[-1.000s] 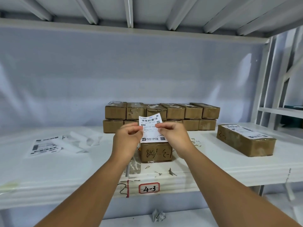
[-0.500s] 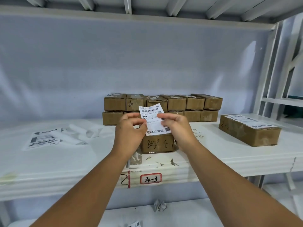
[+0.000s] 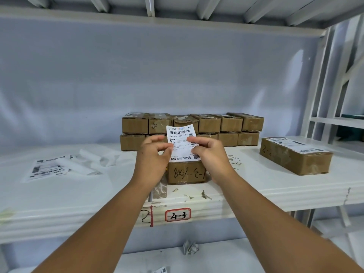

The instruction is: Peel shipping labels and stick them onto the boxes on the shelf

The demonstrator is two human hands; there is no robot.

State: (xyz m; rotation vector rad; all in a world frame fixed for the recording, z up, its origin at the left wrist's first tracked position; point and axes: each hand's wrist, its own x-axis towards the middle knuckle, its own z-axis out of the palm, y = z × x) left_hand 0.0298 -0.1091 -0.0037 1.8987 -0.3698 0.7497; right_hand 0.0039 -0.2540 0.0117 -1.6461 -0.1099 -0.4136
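Now the left hand (image 3: 152, 154) pinches the label's (image 3: 182, 142) left edge and the right hand (image 3: 210, 154) its right edge, holding it upright just above the front box (image 3: 186, 173) on the shelf (image 3: 256, 186). This looks like the peeling step. Next the backing must come free, then the label must go flat on the box top. Against half a second ago, the label stands straighter, and both pinches are unchanged.

A white shelf (image 3: 59, 198) with a chipped front edge stands before a pale blue-grey back wall (image 3: 157, 66), beneath white slats (image 3: 149, 6), with white uprights (image 3: 318, 85) on the right.
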